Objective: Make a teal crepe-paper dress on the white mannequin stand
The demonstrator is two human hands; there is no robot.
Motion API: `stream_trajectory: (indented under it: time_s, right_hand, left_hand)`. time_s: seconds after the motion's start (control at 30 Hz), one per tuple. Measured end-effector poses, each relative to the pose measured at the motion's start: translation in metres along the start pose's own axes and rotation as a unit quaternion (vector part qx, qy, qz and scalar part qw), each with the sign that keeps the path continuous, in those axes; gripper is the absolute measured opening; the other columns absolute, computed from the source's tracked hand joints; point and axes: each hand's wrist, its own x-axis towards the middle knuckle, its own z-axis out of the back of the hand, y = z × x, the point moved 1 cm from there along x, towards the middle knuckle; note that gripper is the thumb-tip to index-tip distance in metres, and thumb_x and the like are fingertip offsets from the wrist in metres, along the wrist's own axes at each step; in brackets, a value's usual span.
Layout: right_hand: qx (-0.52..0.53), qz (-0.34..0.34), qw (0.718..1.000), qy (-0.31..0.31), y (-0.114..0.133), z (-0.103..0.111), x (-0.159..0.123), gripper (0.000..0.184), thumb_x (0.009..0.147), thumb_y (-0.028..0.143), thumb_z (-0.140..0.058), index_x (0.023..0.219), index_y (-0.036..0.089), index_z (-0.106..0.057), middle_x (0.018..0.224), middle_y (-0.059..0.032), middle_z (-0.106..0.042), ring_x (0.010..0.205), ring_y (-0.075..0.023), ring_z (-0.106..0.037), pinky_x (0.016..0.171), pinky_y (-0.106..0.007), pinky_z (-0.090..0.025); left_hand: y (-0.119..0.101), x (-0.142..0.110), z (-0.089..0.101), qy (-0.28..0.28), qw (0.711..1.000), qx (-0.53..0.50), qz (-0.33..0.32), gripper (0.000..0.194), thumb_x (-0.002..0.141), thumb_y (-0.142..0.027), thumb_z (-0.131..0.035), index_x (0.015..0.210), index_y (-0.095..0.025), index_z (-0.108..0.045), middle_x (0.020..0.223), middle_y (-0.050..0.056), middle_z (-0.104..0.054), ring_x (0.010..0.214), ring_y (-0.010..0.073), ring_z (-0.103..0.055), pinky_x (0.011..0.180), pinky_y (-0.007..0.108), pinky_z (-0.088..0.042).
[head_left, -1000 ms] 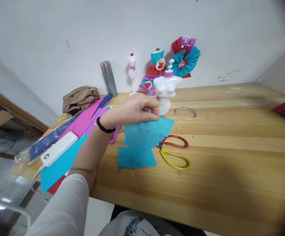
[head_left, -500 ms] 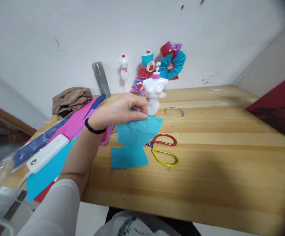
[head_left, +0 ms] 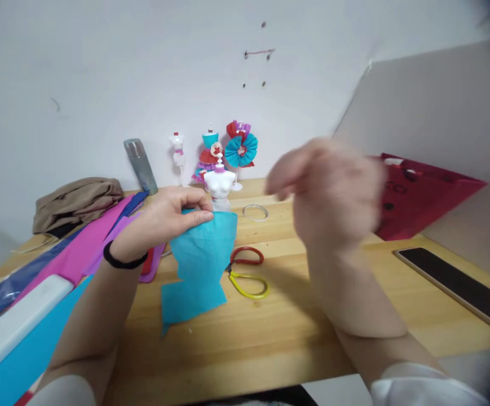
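Holding a bright blue sheet of thin, papery material [head_left: 204, 248] by its upper edge, the left hand [head_left: 172, 217] works with a pinch grip, thumb in front and fingers bent behind, near the middle of that edge. The right hand [head_left: 338, 192] hangs in the air above the pale, wood-grained table [head_left: 270, 349], well apart from the sheet; it is blurred, and one cannot tell whether its grip is empty. For good handling, the pinch is best kept light and flat, since material this thin probably creases or tears under a hard squeeze. A second hold at the far end of the top edge would likely steady the sheet and spread it evenly; the narrow middle, judged the weakest part, should take no pull. Care is also advised at the scissors with one red and one yellow looped handle [head_left: 245, 276], whose blades are hidden by the sheet and might snag it. The sheet itself slants above the front part of the table, before a glossy white miniature dress-form torso [head_left: 220, 183]. Its outline is broad above, notched at the waist, and squarish below, with a small tail at the lower left corner; faint creases cross the upper portion.
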Motion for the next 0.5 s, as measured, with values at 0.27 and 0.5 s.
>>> stream_trajectory:
  time_s: [0.27,0.5]
  right_hand:
    - [-0.044,-0.118,0.979,0.163,-0.021,-0.042,0.0,0.031,0.08,0.028,-0.076,0.11,0.024,-0.072,0.1,-0.0022,-0.077,0.093,-0.0226,-0.072,0.082,-0.037,-0.056]
    - [0.021,-0.175,0.982,0.071,-0.044,-0.026,0.013,0.009,0.073,0.022,-0.077,0.082,0.023,-0.076,0.084,-0.0016,-0.077,0.084,-0.0242,-0.072,0.074,-0.038,-0.059]
  left_hand:
    - [-0.001,0.001,-0.007,-0.056,0.992,-0.1,0.061,0.014,0.077,-0.027,-0.07,0.07,-0.018,-0.061,0.057,-0.004,-0.055,0.054,0.0094,-0.047,0.049,0.02,-0.035]
    - [0.014,0.001,-0.001,-0.037,0.95,-0.283,0.126,0.031,0.073,-0.03,-0.082,0.096,-0.015,-0.069,0.071,-0.001,-0.069,0.062,0.0118,-0.063,0.056,0.019,-0.047]
